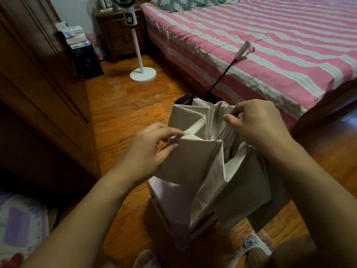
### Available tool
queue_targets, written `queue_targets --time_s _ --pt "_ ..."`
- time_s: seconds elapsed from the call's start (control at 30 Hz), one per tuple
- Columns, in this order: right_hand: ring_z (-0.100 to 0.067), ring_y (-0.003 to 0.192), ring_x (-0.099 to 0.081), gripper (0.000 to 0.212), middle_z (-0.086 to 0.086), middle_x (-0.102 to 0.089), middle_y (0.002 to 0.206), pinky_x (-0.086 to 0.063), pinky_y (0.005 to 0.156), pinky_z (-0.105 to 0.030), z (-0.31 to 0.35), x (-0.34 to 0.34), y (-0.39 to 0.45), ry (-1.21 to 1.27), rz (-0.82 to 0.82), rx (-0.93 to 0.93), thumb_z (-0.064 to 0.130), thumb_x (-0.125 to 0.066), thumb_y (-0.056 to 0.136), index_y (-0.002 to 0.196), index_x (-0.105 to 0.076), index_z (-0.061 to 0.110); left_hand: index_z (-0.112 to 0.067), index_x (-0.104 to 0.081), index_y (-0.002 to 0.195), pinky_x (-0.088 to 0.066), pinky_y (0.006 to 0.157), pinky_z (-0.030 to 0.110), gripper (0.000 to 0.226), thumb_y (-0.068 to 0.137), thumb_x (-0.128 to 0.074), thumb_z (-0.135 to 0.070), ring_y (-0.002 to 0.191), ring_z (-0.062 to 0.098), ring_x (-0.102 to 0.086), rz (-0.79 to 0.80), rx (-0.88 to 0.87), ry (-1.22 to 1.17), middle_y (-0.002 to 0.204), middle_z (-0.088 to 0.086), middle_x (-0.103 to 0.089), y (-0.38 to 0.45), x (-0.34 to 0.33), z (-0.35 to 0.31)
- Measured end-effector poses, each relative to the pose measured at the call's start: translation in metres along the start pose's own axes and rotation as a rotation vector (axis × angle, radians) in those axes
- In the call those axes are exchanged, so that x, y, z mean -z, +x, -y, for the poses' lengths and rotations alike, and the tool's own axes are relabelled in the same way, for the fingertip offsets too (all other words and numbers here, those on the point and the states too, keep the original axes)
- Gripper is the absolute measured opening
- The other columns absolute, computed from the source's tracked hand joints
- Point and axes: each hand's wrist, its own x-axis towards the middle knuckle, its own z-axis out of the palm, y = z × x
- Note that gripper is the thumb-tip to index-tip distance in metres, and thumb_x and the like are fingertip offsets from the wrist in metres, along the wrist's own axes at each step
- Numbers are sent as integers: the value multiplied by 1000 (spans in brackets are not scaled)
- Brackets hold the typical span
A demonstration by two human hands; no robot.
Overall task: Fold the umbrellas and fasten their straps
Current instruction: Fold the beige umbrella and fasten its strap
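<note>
Beige umbrella canopy [208, 161] is held above the wooden floor [119, 105]; one pleat is pinched by the left hand [150, 149], another by the right hand [257, 122], evidently to align folds before strapping.

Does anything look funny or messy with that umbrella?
Nothing looks broken. The umbrella's canopy is just loose and unevenly pleated while the left hand and right hand pinch its folds.
</note>
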Motion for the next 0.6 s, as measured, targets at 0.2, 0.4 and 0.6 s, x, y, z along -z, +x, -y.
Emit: queue_targets --time_s 0.2,0.4,0.6 --pt "-17 75 -67 23 2 -70 79 -57 74 -35 -5 1 2 -6 16 -17 42 -71 93 91 -77 20 -26 -77 105 -44 83 9 28 88 -74 -4 105 0 -58 49 1 -68 108 -14 -66 0 2 1" --pt "-19 75 -66 21 1 -67 77 -48 70 -29 -6 2 1 -29 8 -9 41 -72 93 89 -76 21 -48 -62 127 -43 95 13 48 91 -72 -18 112 3 -49 300 -5 -117 115 -12 -50 -2 -3 1" --pt "-16 70 -60 22 8 -57 66 -42 70 -27 -11 5 -2 -33 -18 -1 40 -71 93 86 -76 20 -31 -73 111 -47 79 29 26 95 -54 -36 95 6 -51 183 -153 166 102 -15 -57 4 1 -21"
